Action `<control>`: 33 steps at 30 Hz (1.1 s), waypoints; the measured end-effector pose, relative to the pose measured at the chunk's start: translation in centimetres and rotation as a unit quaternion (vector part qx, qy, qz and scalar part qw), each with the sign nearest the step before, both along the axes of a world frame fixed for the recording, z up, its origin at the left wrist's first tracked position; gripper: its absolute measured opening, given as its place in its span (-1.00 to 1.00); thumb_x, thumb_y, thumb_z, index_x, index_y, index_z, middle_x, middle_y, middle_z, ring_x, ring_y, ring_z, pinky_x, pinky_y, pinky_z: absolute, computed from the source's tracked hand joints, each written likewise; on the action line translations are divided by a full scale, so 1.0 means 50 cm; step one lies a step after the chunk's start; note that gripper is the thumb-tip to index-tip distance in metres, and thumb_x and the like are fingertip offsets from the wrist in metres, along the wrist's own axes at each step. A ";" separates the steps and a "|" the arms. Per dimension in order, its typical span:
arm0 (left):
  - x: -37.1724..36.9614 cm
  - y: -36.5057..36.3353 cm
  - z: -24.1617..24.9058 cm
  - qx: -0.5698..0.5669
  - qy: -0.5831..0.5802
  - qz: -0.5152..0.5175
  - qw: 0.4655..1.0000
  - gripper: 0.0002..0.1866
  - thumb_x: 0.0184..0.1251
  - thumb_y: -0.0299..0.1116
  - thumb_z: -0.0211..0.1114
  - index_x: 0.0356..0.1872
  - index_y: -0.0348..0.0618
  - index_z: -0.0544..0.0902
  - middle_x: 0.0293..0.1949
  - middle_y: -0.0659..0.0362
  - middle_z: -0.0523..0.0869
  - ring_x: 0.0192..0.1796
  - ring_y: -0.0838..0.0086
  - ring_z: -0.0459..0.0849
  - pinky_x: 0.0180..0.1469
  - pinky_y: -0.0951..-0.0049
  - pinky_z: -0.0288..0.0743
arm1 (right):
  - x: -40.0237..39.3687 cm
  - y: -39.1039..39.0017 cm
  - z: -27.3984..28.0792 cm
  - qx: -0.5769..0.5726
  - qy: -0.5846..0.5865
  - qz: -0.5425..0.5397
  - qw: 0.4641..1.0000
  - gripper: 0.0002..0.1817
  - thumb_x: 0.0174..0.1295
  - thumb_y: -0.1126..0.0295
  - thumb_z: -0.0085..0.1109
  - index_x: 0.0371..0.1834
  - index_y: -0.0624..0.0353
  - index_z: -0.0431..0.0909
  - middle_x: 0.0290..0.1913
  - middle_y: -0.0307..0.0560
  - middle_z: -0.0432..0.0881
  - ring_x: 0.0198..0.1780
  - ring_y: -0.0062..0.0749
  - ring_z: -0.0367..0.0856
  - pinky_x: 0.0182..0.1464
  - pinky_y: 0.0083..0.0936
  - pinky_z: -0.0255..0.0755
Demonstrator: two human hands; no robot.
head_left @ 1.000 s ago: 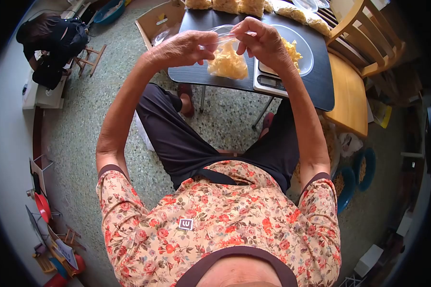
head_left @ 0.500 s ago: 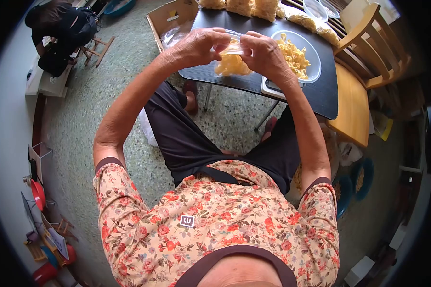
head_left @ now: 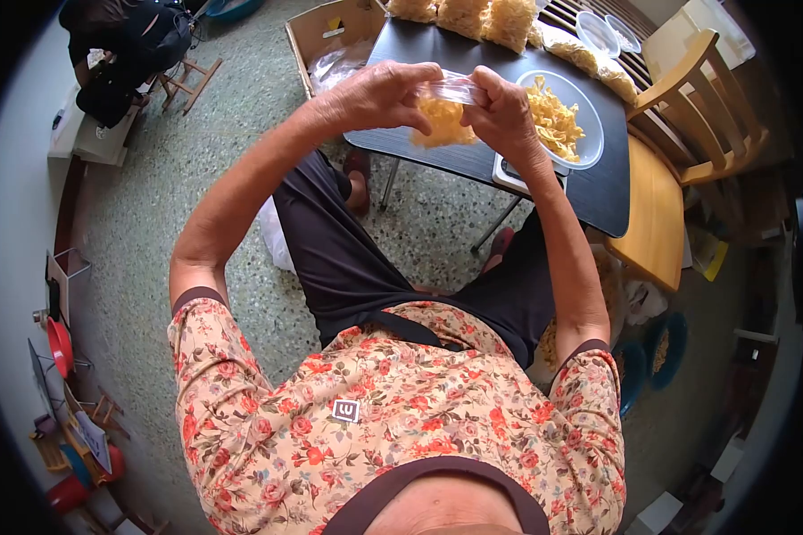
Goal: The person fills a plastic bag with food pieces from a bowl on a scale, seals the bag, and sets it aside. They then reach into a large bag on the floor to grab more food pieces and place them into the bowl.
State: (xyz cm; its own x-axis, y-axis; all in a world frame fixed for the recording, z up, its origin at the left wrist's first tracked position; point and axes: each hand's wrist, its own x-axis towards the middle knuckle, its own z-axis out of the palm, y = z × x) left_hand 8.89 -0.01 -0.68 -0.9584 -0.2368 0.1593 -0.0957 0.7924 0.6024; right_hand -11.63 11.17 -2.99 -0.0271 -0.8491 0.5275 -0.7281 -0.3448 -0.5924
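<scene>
A clear plastic bag point(head_left: 442, 123) with yellowish dried pieces in its lower part hangs between my two hands, over the near edge of the black table point(head_left: 393, 53). My left hand point(head_left: 393, 96) grips one side of the bag's top, fingers closed. On the opposite side, my right hand point(head_left: 501, 109) pinches the bag's mouth, which is stretched taut between them. Right of my right hand, a translucent bowl point(head_left: 591, 147) holds loose yellow dried strips point(head_left: 553, 120). The bowl sits on a white scale point(head_left: 509, 178), partly hidden by my right forearm.
Several filled bags point(head_left: 509, 24) line the table's far edge. An open cardboard box point(head_left: 299, 49) stands at the left. A wooden chair point(head_left: 656, 205) is at the right, near blue basins point(head_left: 665, 352) on the floor. Another person point(head_left: 143, 45) bends at upper left.
My hands and the bag sit slightly lower and farther right in view, along with the table. Both hands keep hold of the bag's mouth.
</scene>
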 end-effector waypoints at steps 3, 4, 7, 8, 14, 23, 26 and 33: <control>-0.012 0.024 -0.003 -0.094 -0.009 0.118 0.988 -0.34 0.11 -0.25 0.60 0.23 -0.09 0.51 -0.20 0.06 0.73 -0.24 0.31 0.77 -0.10 0.33 0.65 | 0.004 -0.005 -0.004 -0.049 0.014 -0.020 0.999 -0.76 0.08 0.58 0.24 -0.43 0.23 0.29 -0.56 0.13 0.46 -0.47 0.10 0.57 -0.40 -0.17 0.43; -0.014 0.023 -0.022 -0.125 0.051 0.122 0.983 -0.36 0.02 -0.20 0.62 0.16 -0.07 0.56 -0.17 0.06 0.74 -0.16 0.22 0.76 -0.06 0.27 0.63 | 0.006 -0.009 -0.008 -0.050 0.014 -0.020 0.998 -0.76 0.08 0.58 0.24 -0.43 0.23 0.29 -0.56 0.13 0.46 -0.47 0.10 0.57 -0.40 -0.17 0.43; -0.021 0.027 -0.055 -0.140 0.083 0.130 0.978 -0.41 -0.09 -0.17 0.64 0.03 -0.07 0.67 -0.12 0.11 0.74 -0.03 0.19 0.73 0.02 0.22 0.60 | 0.010 -0.013 -0.022 -0.092 0.040 -0.021 0.995 -0.81 0.12 0.59 0.21 -0.37 0.23 0.33 -0.50 0.17 0.51 -0.39 0.18 0.60 -0.34 -0.14 0.47; -0.022 0.028 -0.061 -0.127 0.056 0.138 0.981 -0.46 -0.11 -0.20 0.64 -0.02 -0.08 0.73 -0.10 0.16 0.74 0.03 0.24 0.71 0.06 0.24 0.59 | 0.012 -0.012 -0.028 -0.098 0.049 -0.017 0.994 -0.83 0.13 0.59 0.18 -0.34 0.23 0.34 -0.48 0.19 0.54 -0.35 0.20 0.62 -0.32 -0.12 0.49; -0.044 0.014 -0.072 -0.218 -0.028 0.153 0.963 -0.74 -0.08 -0.29 0.58 -0.33 -0.11 0.80 -0.19 0.18 0.73 0.02 0.26 0.66 0.08 0.29 0.57 | 0.029 0.000 -0.040 -0.078 0.090 -0.016 0.993 -0.87 0.19 0.59 0.12 -0.27 0.23 0.37 -0.36 0.21 0.60 -0.24 0.21 0.66 -0.24 -0.06 0.53; -0.034 0.005 -0.128 -0.326 0.057 0.143 0.933 -0.92 0.06 -0.39 0.36 -0.45 -0.15 0.74 -0.26 0.15 0.66 -0.11 0.22 0.60 -0.10 0.25 0.49 | 0.057 0.026 -0.048 -0.009 0.053 -0.024 0.998 -0.85 0.22 0.58 0.18 -0.19 0.23 0.45 -0.28 0.17 0.61 -0.15 0.18 0.66 -0.12 -0.08 0.53; -0.024 0.015 -0.143 -0.333 0.096 0.140 0.927 -0.87 0.13 -0.38 0.35 -0.31 -0.17 0.70 -0.24 0.13 0.66 -0.13 0.22 0.59 -0.08 0.24 0.49 | 0.051 0.018 -0.071 -0.041 0.148 -0.018 0.988 -0.87 0.25 0.52 0.22 -0.18 0.21 0.51 -0.17 0.10 0.63 -0.06 0.08 0.66 -0.03 -0.13 0.55; -0.005 0.020 -0.141 -0.299 0.145 0.129 0.934 -0.69 0.12 -0.34 0.39 -0.11 -0.10 0.55 -0.17 0.13 0.68 -0.12 0.19 0.60 -0.06 0.18 0.43 | 0.048 0.028 -0.081 0.020 0.229 -0.004 0.973 -0.80 0.22 0.49 0.21 -0.09 0.15 0.59 -0.06 -0.06 0.64 -0.16 -0.13 0.75 -0.14 -0.26 0.65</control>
